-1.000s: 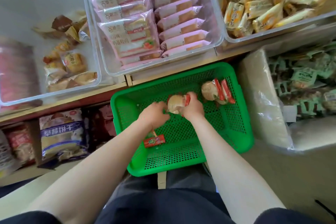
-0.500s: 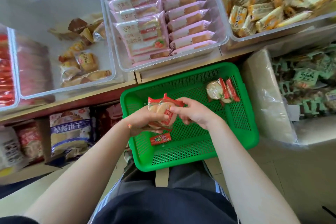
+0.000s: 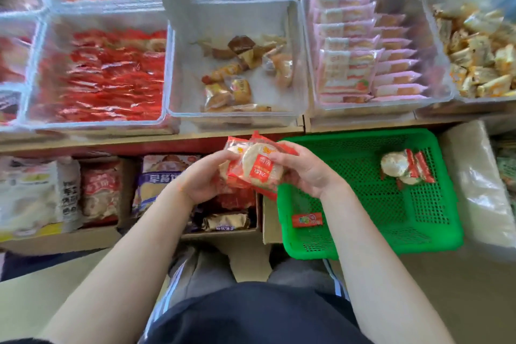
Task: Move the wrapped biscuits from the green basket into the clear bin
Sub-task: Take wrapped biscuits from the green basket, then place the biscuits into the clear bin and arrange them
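Both hands hold a small stack of red-and-clear wrapped round biscuits [image 3: 255, 166] just left of the green basket [image 3: 418, 243], below the shelf edge. My left hand [image 3: 201, 179] grips the stack from the left and underneath; my right hand [image 3: 304, 170] pinches it from the right. Inside the basket lie a few more wrapped biscuits [image 3: 402, 167] at the back right and one small red packet [image 3: 307, 219] at the front left. A clear bin [image 3: 97, 120] packed with red wrapped packets stands on the shelf at the upper left.
Other clear bins line the shelf: one with mixed brown and yellow snacks [image 3: 237, 78], one with pink packets [image 3: 360, 56], one with yellow packets [image 3: 480, 58]. Cardboard boxes of bagged snacks [image 3: 167, 184] sit below the shelf. A plastic-covered box [image 3: 480, 184] stands right of the basket.
Both hands lifted the biscuit packs out of the basket and carried them left and up past its rim. The view swung left, bringing the bin of red packets into sight.
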Demonstrator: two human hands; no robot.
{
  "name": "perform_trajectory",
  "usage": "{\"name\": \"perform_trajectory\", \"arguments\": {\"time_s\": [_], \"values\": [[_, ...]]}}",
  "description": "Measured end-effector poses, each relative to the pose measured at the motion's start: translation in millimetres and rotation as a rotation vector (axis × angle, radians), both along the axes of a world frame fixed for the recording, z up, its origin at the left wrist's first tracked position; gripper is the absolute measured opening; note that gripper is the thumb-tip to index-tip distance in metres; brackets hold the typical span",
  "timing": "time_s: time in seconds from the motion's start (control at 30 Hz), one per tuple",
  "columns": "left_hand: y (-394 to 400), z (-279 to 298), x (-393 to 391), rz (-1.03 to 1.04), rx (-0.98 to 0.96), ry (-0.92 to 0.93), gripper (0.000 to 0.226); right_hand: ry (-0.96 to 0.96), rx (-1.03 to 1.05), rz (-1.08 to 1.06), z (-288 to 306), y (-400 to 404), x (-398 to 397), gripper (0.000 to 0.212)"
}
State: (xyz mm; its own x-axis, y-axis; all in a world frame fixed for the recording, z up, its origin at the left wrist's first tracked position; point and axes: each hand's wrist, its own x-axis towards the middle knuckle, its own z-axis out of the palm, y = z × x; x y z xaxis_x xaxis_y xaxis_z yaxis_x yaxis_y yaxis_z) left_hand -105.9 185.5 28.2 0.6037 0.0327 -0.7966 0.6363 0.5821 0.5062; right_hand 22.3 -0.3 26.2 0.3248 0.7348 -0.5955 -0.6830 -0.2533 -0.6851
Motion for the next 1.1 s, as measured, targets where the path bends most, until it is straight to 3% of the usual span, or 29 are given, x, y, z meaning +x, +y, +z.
{"name": "perform_trajectory", "arguments": {"time_s": [0.13,0.23,0.33,0.43,0.5,0.63,0.83,1.0,1.1], "values": [[86,24,-40,0.070,0.103,-0.098,0.018,0.009,0.082,-0.117,32,98,-50,0.030],[161,37,-76,0.187,0.167,-0.140,0.037,0.046,0.075,-0.208,46,176,-92,0.032],[237,44,-104,0.448,0.367,-0.189,0.022,0.042,0.041,-0.298,60,247,-128,0.039],[296,47,-118,0.507,0.568,-0.195,0.025,0.003,-0.014,-0.402,67,291,-150,0.037],[324,40,-119,0.474,0.648,-0.211,0.026,-0.056,-0.040,-0.435,67,306,-152,0.024],[360,36,-101,0.308,0.998,-0.251,0.021,-0.237,-0.106,-0.451,66,328,-136,0.022],[405,19,-66,0.149,1.440,-0.247,0.025,-0.680,-0.271,-0.376,50,377,-70,0.022],[446,-1,-27,-0.165,1.764,-0.263,0.042,-1.092,-0.340,-0.280,31,431,-6,0.021],[456,-17,-16,-0.283,1.828,-0.231,0.045,-1.239,-0.403,-0.160,16,455,16,0.026]]}}
